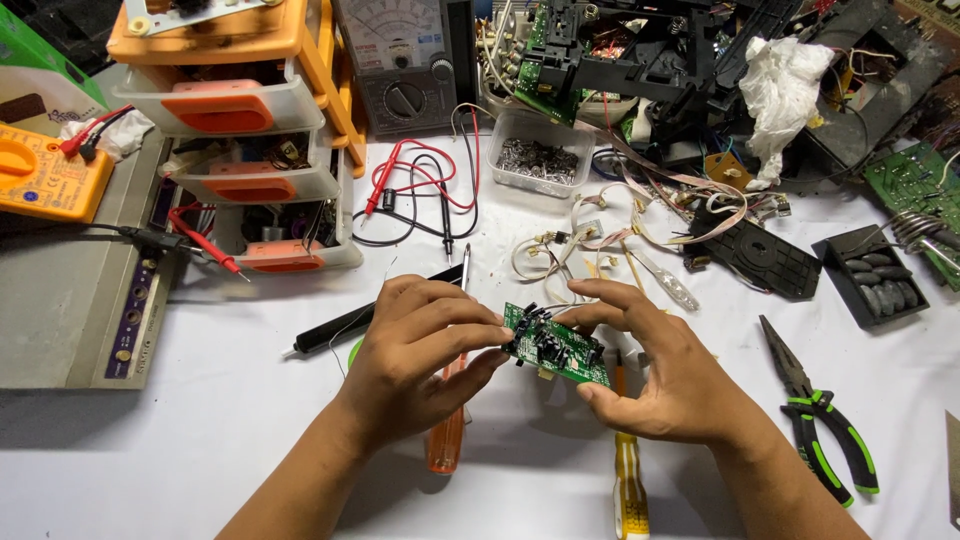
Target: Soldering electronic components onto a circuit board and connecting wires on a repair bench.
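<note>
Green rectangular circuit board [557,345] pinched between left hand [415,360] and right hand [665,375].

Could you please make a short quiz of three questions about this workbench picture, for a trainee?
1. True or false: both hands hold the green circuit board.
2. Which tool lies on the table right of the right hand? A) pliers with green and black handles B) a hammer C) scissors
3. Fill in: the screwdriver partly under the left hand has an ______ handle.

Key:
1. True; the left hand's fingers and the right hand's fingers grip it from opposite ends.
2. A, the pliers.
3. Orange; see the orange-handled screwdriver.
</note>
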